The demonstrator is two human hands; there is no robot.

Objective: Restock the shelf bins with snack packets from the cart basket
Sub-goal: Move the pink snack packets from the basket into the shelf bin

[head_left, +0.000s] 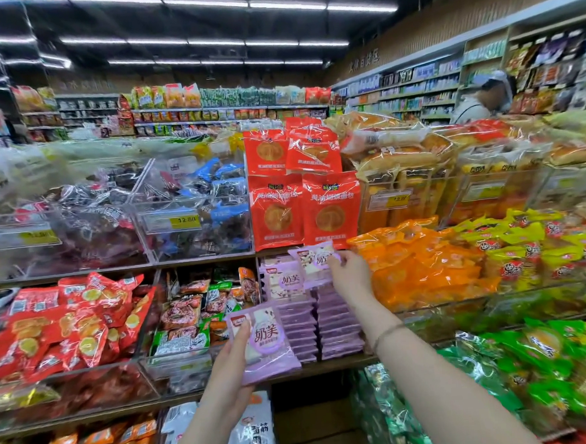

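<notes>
At the middle tier of the snack shelf, the purple-packet bin (pixel 320 330) sat between a bin of brown and green packets (pixel 194 313) on its left and a heap of orange packets (pixel 424 265) on its right. Headroom was tight: the lower edges of the red bread packets (pixel 304 207) hung just above the stacks. The bin front faced the camera, and the shelf lip (pixel 341 360) ran beneath it.

Right hand (pixel 351 276): extended to the bin's top right, thumb and fingertips pinching the upper purple packet (pixel 316 260) by its right edge. The packet was tilted over the right stack. A thin bracelet (pixel 387 332) sat on that wrist.

Left hand (pixel 225 373): held before the shelf lip, below and left of the bin, fingers curled under the lower purple packet (pixel 261 340), thumb pressed on its face.

Contents: the bin held two tight columns of flat-stacked purple packets, with one upright packet (pixel 290 280) behind the left column. Above left, a clear bin (pixel 194 207) held blue and dark wrapped pieces and carried a yellow price tag (pixel 171 221). Far left, red packets (pixel 68 321) were piled loosely.
</notes>
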